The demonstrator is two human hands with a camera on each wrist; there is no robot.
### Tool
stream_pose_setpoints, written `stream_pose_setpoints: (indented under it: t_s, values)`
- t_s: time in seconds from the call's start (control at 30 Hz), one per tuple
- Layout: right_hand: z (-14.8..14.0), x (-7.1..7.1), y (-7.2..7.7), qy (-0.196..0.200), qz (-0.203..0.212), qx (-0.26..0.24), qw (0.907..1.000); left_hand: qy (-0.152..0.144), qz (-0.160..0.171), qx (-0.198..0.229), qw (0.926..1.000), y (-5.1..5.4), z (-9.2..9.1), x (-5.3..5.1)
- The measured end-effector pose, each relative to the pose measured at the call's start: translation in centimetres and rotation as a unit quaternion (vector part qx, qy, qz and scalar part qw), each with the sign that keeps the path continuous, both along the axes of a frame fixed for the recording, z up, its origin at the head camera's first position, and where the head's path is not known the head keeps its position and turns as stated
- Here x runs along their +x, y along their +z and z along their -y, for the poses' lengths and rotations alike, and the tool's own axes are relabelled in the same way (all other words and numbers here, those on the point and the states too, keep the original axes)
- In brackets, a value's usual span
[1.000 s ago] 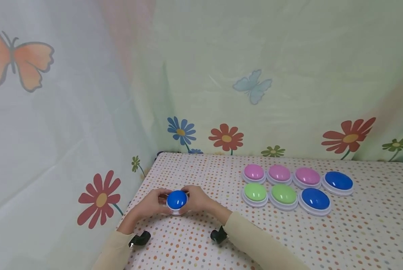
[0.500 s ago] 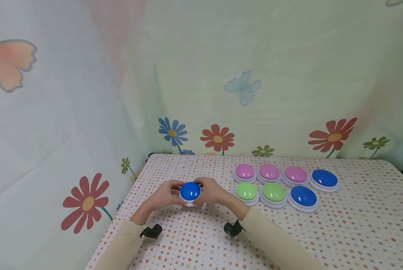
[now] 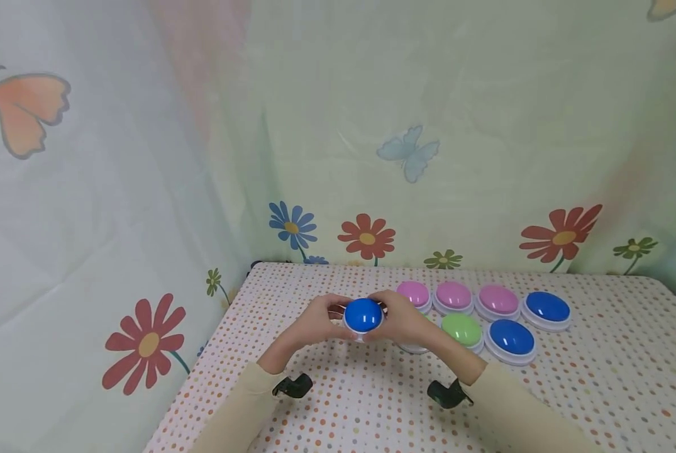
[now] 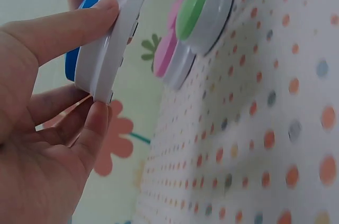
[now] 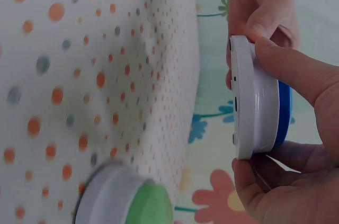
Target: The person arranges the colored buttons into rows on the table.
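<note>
Both hands hold one blue dome push button (image 3: 363, 314) with a white base, raised above the dotted tabletop. The left hand (image 3: 319, 319) grips its left side, thumb across the white rim and fingers curled under the base in the left wrist view (image 4: 58, 113). On the opposite side the right hand (image 3: 401, 319) grips the rim with thumb and fingers, seen close in the right wrist view (image 5: 302, 123). The right hand partly covers a green button, of which a bit of white base shows. Beyond the hand lies a pink button (image 3: 413, 293).
To the right stand two rows of buttons on the dotted cloth (image 3: 338, 402): more pink ones (image 3: 453, 295), a green one (image 3: 462, 329), and two blue ones, one at the back (image 3: 548, 306) and one in front (image 3: 512, 337). A flowered curtain (image 3: 315, 126) hangs behind and at left.
Both hands have carried the blue button to the right, and it is now close to the left end of the rows. The camera view has turned slightly right.
</note>
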State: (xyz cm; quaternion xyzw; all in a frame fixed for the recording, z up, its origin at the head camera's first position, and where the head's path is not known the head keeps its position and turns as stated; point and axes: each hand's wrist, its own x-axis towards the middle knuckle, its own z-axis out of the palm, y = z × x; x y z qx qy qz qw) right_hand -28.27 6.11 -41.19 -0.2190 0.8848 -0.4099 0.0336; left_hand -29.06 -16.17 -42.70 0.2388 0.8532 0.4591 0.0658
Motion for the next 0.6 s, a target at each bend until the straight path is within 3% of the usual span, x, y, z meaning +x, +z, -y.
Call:
stream_pose_setpoints:
  t_s: [0.3, 0.6]
  values:
    - [-5.8, -0.6, 1.0, -0.010, -0.025, 0.007, 0.9996, -0.039, -0.022, 0.017, 0.9989, 0.6, -5.6, -1.5]
    - [-10.8, -0.3, 1.8, -0.054, -0.001, 0.066, 0.9964, -0.089, -0.014, 0.018, 0.9958, 1.8, -10.9, -2.8]
